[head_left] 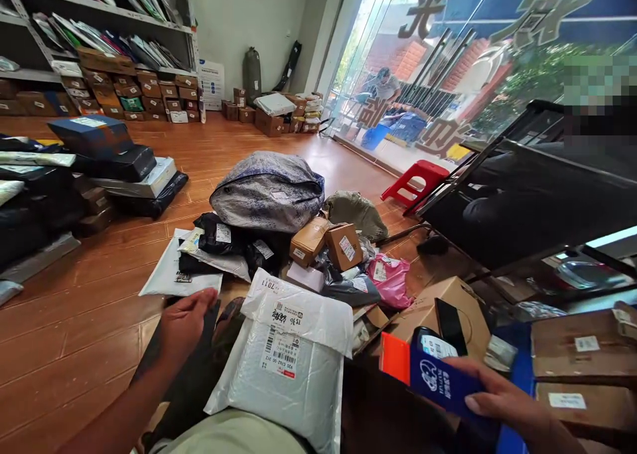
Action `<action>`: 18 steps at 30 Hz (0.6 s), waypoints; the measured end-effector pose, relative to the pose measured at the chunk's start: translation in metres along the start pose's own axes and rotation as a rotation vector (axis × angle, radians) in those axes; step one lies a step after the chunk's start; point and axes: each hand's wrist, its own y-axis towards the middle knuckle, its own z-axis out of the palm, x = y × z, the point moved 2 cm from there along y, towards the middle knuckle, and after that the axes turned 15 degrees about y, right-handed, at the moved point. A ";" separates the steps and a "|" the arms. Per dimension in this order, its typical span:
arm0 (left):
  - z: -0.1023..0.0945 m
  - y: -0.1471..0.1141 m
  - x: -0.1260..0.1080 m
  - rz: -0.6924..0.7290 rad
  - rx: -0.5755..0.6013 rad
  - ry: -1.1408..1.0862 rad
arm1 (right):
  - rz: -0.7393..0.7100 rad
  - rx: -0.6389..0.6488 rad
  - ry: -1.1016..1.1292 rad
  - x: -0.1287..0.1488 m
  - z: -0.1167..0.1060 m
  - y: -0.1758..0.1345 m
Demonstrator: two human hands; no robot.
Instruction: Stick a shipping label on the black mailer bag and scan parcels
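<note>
A white mailer bag (291,358) lies at lower centre across the person's lap, label up. At lower left the left hand (185,321) reaches down over a dark parcel, fingers loosely curled, gripping nothing visible. At lower right the right hand (502,401), partly cut off, clasps a blue scanner (442,381).

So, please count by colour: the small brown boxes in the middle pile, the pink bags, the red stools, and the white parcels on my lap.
Small brown boxes: 2
Pink bags: 1
Red stools: 1
White parcels on the lap: 1
Total: 5
</note>
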 end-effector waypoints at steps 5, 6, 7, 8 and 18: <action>0.012 -0.020 0.029 0.029 0.078 0.111 | 0.110 0.049 0.077 -0.043 -0.006 0.017; 0.015 -0.021 0.029 0.037 0.084 0.129 | 0.113 0.040 0.089 -0.046 -0.006 0.020; 0.018 -0.021 0.029 0.046 0.095 0.146 | 0.115 0.029 0.095 -0.049 -0.006 0.024; 0.020 -0.021 0.028 0.051 0.110 0.160 | 0.118 0.021 0.098 -0.051 -0.006 0.027; 0.043 -0.009 0.061 -0.192 0.189 0.077 | 0.126 0.150 0.164 -0.087 0.012 0.069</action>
